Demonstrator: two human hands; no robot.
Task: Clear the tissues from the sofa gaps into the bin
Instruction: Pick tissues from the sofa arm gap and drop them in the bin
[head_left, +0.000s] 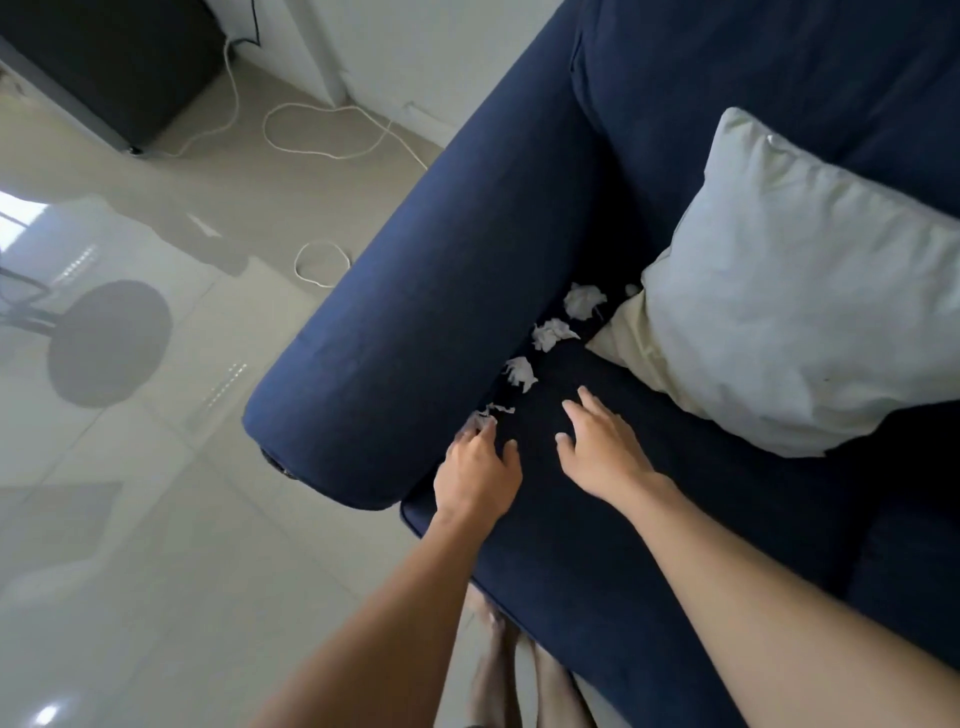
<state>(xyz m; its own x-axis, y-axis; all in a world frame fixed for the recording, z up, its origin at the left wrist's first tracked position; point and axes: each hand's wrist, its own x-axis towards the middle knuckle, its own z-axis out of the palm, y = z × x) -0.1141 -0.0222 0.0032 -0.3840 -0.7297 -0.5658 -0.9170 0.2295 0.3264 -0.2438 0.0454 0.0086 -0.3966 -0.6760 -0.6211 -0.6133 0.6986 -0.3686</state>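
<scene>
Several crumpled white tissues lie in the gap between the navy sofa's armrest (415, 291) and its seat cushion (597, 519). The nearest tissue (491, 413) is at my left hand's fingertips. Further up the gap lie a second tissue (521, 373), a third (551, 333) and a larger ball (584, 301). My left hand (475, 470) reaches into the front of the gap, its fingers curled onto the nearest tissue. Spread flat on the seat cushion just right of the gap is my right hand (602, 449), holding nothing. No bin is in view.
A pale cushion (800, 291) leans on the sofa to the right, its corner near the far tissues. White cables (322, 130) trail over the tiled floor at the left. A dark cabinet (114, 67) stands at the top left. My bare feet (519, 675) stand by the sofa front.
</scene>
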